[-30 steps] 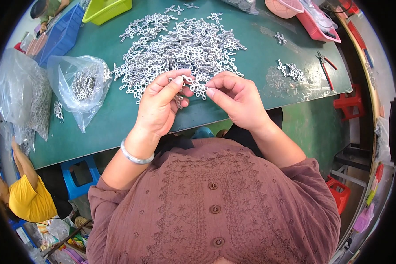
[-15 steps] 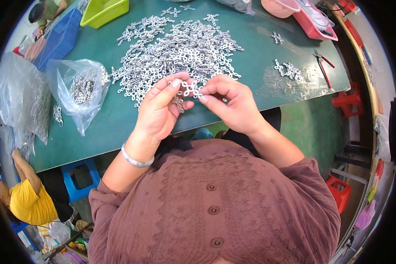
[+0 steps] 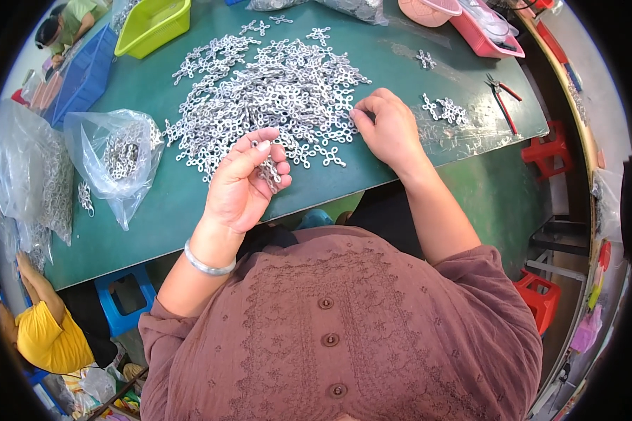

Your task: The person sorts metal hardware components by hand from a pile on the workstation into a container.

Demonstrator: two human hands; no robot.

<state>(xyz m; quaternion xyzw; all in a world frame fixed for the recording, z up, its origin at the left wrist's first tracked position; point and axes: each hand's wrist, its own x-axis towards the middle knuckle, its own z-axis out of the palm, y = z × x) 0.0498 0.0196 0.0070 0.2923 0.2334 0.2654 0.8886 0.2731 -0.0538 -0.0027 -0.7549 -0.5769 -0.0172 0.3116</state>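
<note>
A large heap of silver metal pieces with ringed, cross-like arms [image 3: 267, 98] lies on the green table. My left hand [image 3: 237, 184], palm up in front of the heap, has its fingers curled round a small bunch of linked metal rings [image 3: 267, 174]. At the heap's right edge is my right hand [image 3: 390, 132], thumb and forefinger pinched together beside the outermost pieces. Whatever sits between those fingertips is too small to make out. A single cross-shaped metal piece [image 3: 331, 156] lies on the table between my hands.
An open clear plastic bag of metal pieces [image 3: 125, 158] stands left, beside fuller bags [image 3: 31, 168]. Red-handled pliers [image 3: 502, 105] and loose metal crosses [image 3: 451, 111] lie right. Green [image 3: 153, 27], blue [image 3: 84, 74] and pink [image 3: 481, 31] bins stand farther off. Two other people sit at left.
My right hand has moved away from my left, rightward to the heap's edge. The cross-shaped piece held between both hands is no longer there. My left hand keeps its bunch.
</note>
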